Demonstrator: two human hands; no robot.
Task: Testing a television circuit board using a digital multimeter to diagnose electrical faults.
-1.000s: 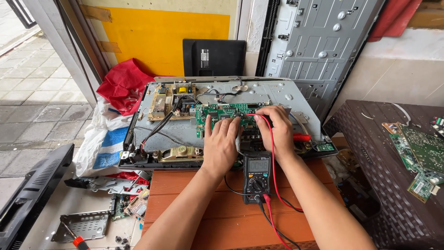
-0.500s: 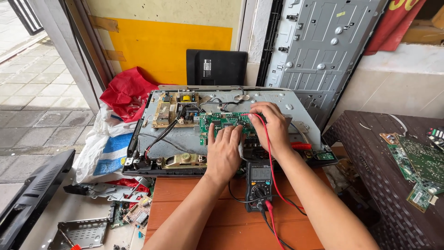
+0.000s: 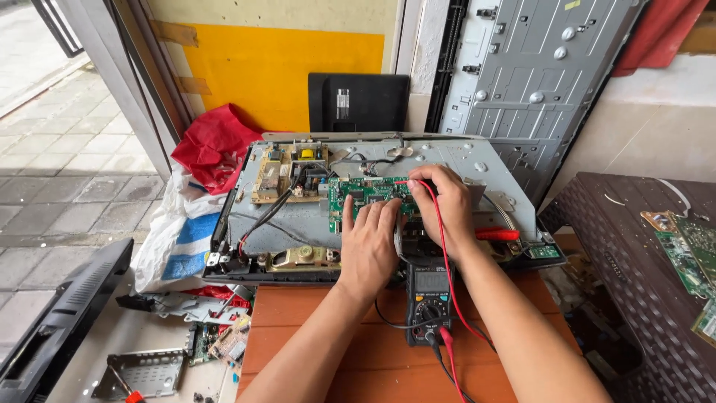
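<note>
The green circuit board [image 3: 371,193] sat in the opened back of a flat television chassis [image 3: 477,160], directly under both hands. The left hand [image 3: 368,242] lay flat on its lower edge, fingers spread and holding nothing I could make out. The right hand [image 3: 444,201] was curled at the board's right end, pinching a red test probe [image 3: 412,182] whose red lead [image 3: 447,269] ran back past the wrist to a black multimeter [image 3: 429,298] lying between the forearms on an orange-brown table [image 3: 313,336]. Left of the left hand sat a tan power board [image 3: 287,173]; beyond it, a red cloth [image 3: 212,145]. Right of the right hand lay a red-handled tool [image 3: 498,234].
</note>
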